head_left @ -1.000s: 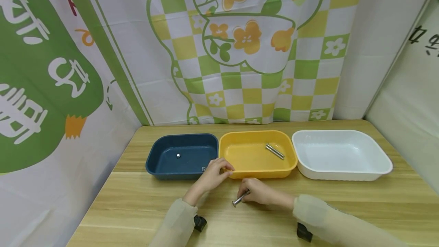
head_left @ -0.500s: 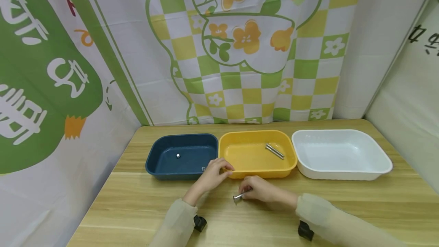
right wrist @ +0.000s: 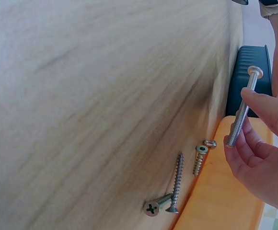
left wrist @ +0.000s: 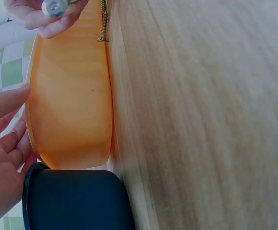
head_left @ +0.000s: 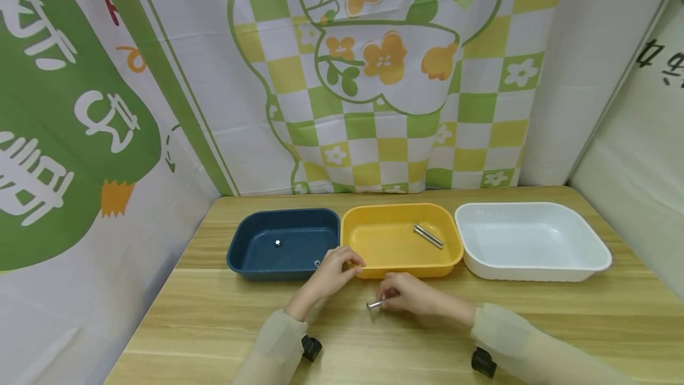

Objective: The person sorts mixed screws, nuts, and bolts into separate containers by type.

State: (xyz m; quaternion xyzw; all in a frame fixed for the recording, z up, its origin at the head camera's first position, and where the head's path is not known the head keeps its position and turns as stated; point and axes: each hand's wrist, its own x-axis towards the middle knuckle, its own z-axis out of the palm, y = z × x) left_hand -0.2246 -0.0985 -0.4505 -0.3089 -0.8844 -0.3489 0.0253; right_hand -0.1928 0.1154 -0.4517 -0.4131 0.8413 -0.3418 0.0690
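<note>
My right hand (head_left: 414, 294) pinches a long silver bolt (right wrist: 247, 108) between thumb and fingers just above the table, its flat head pointing left in the head view. My left hand (head_left: 332, 273) holds the front rim of the yellow bin (head_left: 398, 270) near its left corner. Inside that bin lie silver bolts (head_left: 428, 236) side by side. On the table by its front wall, the right wrist view shows a long wood screw (right wrist: 177, 184), a cross-head screw (right wrist: 153, 206), a shorter screw (right wrist: 199, 160) and a small metal ring or nut (right wrist: 210, 143); the right hand hides these in the head view.
A dark blue bin (head_left: 248, 273) with small nuts (head_left: 278, 243) in it adjoins the yellow one on the left. To the right stands a white bin (head_left: 534, 272). Patterned cloth (head_left: 385, 153) hangs behind the wooden table (head_left: 187, 325).
My right hand has shifted slightly right and away from me with the bolt, whose head has also moved a little right and up in the picture. My left hand has stayed put.
</note>
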